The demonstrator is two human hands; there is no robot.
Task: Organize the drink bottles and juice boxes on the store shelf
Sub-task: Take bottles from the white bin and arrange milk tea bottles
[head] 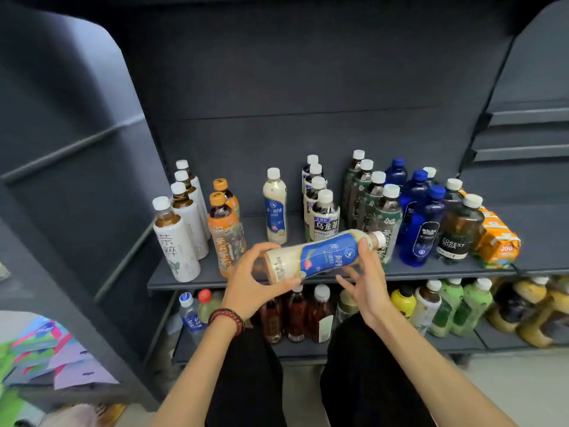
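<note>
My left hand (252, 280) grips the sideways bottle (320, 257) by its base, my right hand (368, 282) rests open-fingered against it, before its upright twin (275, 208) between orange-capped bottles (226, 232) and oolong bottles (324, 221).

Both bare forearms reach forward; the left hand (249, 283), a beaded band (228, 318) on its wrist, curls round the base of a tilted bottle (320, 257); the right hand (368, 280) is spread, fingers loose, thumb touching it.

Dim, even overhead light on a dark shelf (308, 277), soft focus throughout, with wide-angle bending and blur at the edges.
</note>
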